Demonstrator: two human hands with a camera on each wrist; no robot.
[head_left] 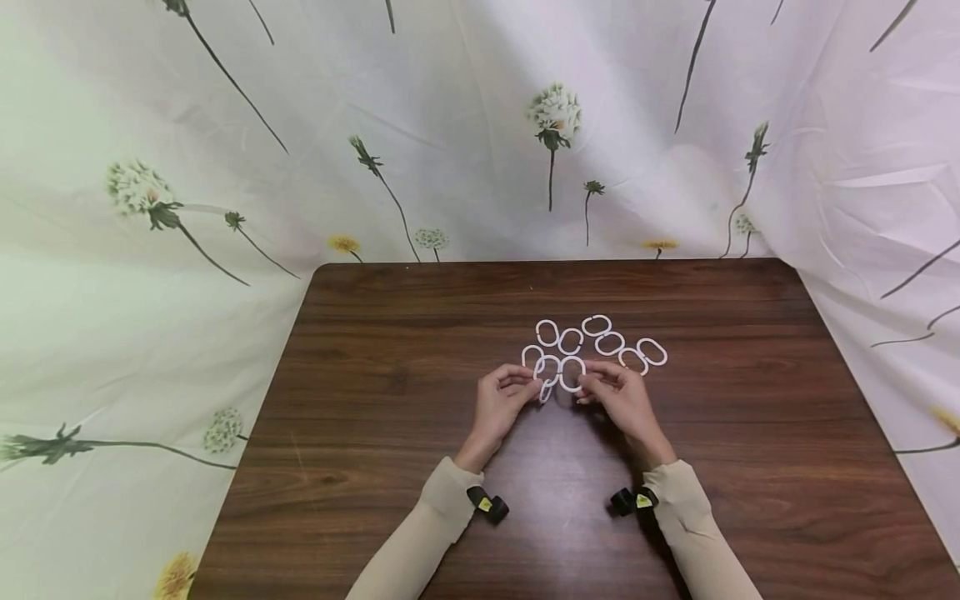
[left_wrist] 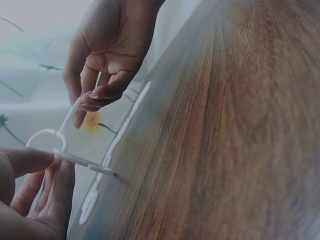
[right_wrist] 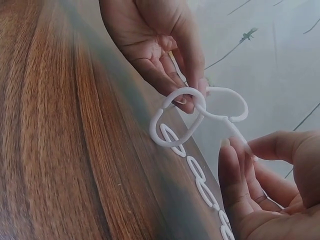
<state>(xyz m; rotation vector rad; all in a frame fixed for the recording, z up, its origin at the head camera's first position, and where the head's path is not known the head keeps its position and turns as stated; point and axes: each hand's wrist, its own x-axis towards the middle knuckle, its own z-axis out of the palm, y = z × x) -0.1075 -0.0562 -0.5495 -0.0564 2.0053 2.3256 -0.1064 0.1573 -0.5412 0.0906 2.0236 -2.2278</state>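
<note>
My left hand [head_left: 501,410] pinches a white oval plastic ring [head_left: 547,357] between thumb and fingers, above the dark wooden table. A second white ring [right_wrist: 239,137] is pinched by my right hand [head_left: 624,407], its end meeting the left hand's ring. A further ring [right_wrist: 151,126] hangs linked through the left hand's ring, tilted. In the left wrist view my right hand [left_wrist: 112,55] faces the left across the joined rings. Whether the two held rings are hooked together or only touch, I cannot tell.
Several loose white rings [head_left: 609,353] lie on the table [head_left: 375,400] just beyond my hands, spreading to the right. A flower-printed cloth [head_left: 465,167] hangs behind the table's back edge and along its sides. Black straps with small cameras sit on both wrists.
</note>
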